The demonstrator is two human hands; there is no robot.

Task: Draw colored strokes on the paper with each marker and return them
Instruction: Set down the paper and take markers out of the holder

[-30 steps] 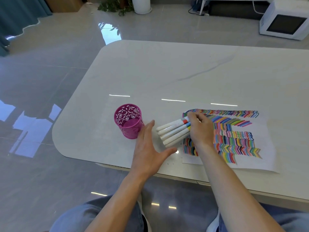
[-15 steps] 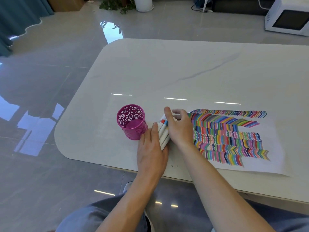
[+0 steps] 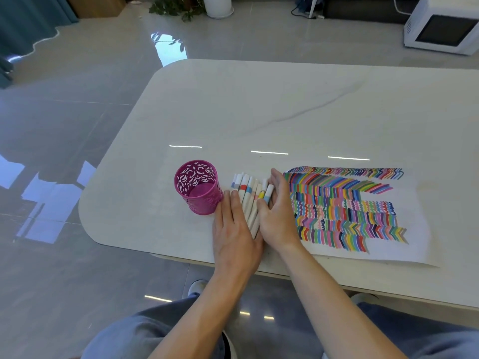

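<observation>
Several white markers [image 3: 248, 195] with coloured bands lie side by side on the table, pointing away from me. My left hand [image 3: 234, 230] lies flat against their left side, fingers straight. My right hand [image 3: 278, 216] presses against their right side with straight fingers, so the bundle is squeezed between both hands. An empty magenta cut-out pen cup [image 3: 198, 187] stands upright just left of the markers. The paper [image 3: 414, 216], filled with rows of coloured strokes, lies to the right of my right hand.
The white marble table [image 3: 259, 110] has a rounded left corner and its near edge runs just under my wrists. A white microwave [image 3: 440, 29] sits on the floor at the far right, and a potted plant [image 3: 181, 6] stands far back.
The markers have turned from slanting to pointing straight away. Both hands have closed in on the bundle from either side, next to the cup.
</observation>
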